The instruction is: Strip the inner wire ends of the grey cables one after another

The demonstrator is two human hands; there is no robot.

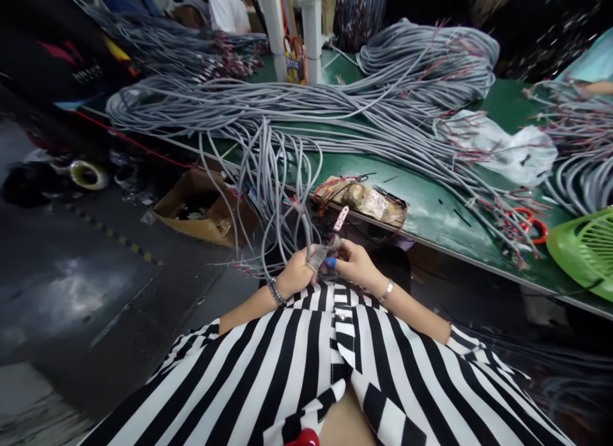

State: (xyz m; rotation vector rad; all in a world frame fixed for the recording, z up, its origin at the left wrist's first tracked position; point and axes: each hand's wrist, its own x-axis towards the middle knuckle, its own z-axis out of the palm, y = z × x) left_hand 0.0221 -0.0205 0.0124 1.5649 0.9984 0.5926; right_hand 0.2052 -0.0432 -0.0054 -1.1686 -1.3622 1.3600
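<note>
I wear this camera on my head, so it looks forward and steeply down over my striped shirt (297,369), broad and very near in the bottom of the frame, to my left hand (297,273) and right hand (357,264) near the centre. Beyond them the wide view reaches across the green table (421,193), whose near edge slants from upper left to lower right, with floor (71,299) at the left.

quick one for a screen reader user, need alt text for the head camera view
A person's left hand holds gray cables draped off a green table, the right hand close beside it, above a striped shirt. More cable bundles cover much of the table, with red-handled scissors at right. A cardboard box sits below, at left.
</note>
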